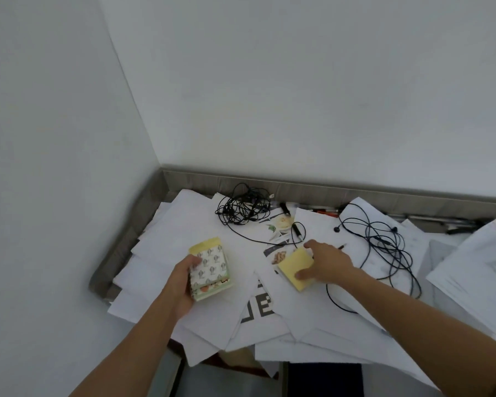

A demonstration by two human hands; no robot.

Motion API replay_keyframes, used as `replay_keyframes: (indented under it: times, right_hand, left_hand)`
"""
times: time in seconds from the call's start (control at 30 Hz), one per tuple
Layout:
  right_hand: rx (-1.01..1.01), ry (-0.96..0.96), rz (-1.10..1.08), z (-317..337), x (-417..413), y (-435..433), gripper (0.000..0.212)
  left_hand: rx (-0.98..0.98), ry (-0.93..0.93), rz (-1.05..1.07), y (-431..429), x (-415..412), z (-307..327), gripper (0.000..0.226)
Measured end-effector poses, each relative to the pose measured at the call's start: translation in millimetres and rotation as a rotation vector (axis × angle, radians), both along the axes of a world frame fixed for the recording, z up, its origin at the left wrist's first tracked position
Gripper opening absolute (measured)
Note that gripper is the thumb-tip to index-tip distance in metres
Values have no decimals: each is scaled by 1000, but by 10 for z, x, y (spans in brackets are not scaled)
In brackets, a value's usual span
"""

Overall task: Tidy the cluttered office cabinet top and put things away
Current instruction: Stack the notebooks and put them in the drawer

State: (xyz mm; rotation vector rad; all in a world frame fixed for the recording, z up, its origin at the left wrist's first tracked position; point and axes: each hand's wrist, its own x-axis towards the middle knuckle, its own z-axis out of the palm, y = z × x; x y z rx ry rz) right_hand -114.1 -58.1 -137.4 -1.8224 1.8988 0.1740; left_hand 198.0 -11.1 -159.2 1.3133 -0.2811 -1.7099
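My left hand (181, 285) holds a small stack of patterned note pads (211, 267), yellow and green with printed figures, just above the papers. My right hand (325, 263) grips a plain yellow sticky-note pad (294, 266) that lies on the papers, thumb on its near edge and fingers over its far side. Loose white sheets (189, 224) cover the cabinet top (106, 273) in overlapping layers.
A tangled black cable (244, 209) lies at the back, a dark earphone cable (384, 242) sprawls to the right. Printed leaflets (281, 224) and a pen (297, 232) sit between them. More pens line the grey back ledge (355, 193). White walls enclose the left and back.
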Motion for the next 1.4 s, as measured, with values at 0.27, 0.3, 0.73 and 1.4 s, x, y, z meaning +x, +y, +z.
replay_keyframes:
  times: [0.27, 0.3, 0.73, 1.4]
  right_hand:
    - [-154, -490, -285, 177, -137, -110, 18]
    - [-158, -636, -354, 291, -178, -122, 15]
    - [119, -1036, -540, 562, -326, 302, 25]
    - [-124, -102, -251, 91, -2415, 779, 45]
  left_hand:
    - [10, 48, -100, -30, -447, 250, 36]
    - [15, 39, -107, -36, -493, 268, 38]
    - [-63, 192, -304, -115, -1485, 434, 45]
    - [50, 11, -278, 321, -3007, 396, 35]
